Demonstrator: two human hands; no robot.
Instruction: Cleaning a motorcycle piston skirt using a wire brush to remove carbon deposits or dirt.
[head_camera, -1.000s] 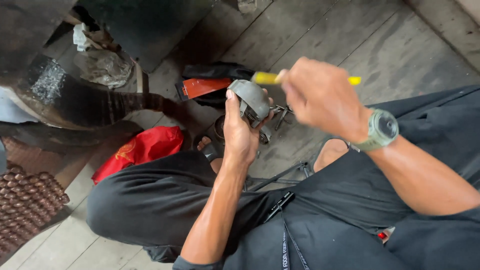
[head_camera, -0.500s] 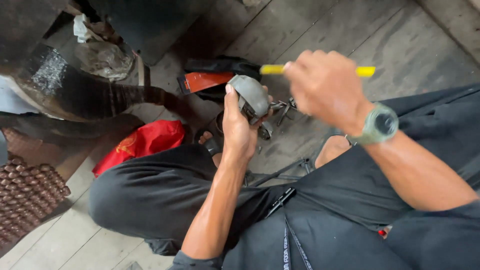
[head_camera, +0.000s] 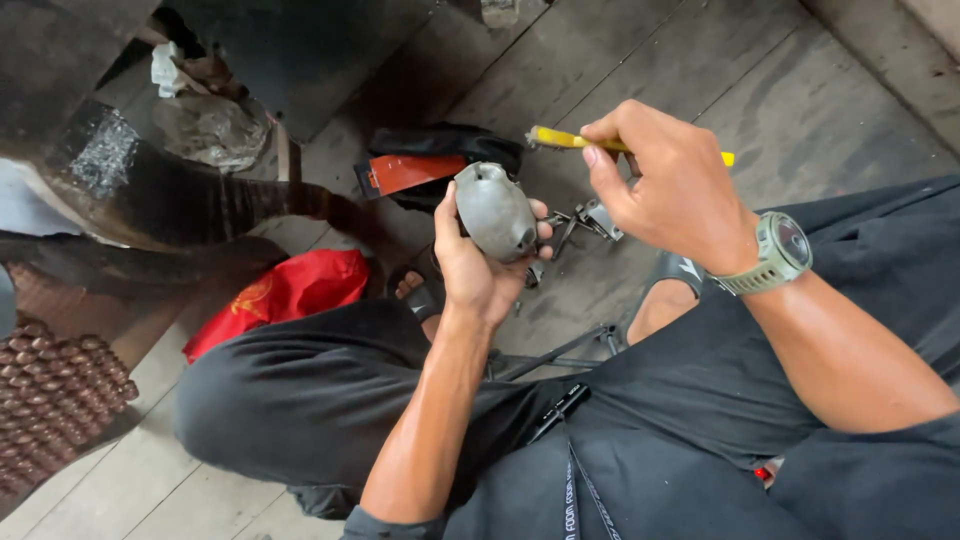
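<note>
Near the middle of the frame, the left hand (head_camera: 478, 268) is closed around a rounded grey metal part (head_camera: 494, 211), with the thumb on its left side and the fingertips wrapped over its right edge. Just to the right and slightly higher, the right hand (head_camera: 672, 185) is clamped on a yellow-handled tool (head_camera: 560, 139); one yellow end sticks out to the left above the metal part, and a short tip shows past the hand on the right. A watch (head_camera: 778, 254) sits on the right wrist. Between the hands, lower down, small metal clips (head_camera: 585, 222) lie on the wooden floor (head_camera: 780, 90). A red cloth (head_camera: 285, 293) lies at the left, beside the person's dark-trousered knee. A black and orange pouch (head_camera: 420, 168) rests above the metal part.
</note>
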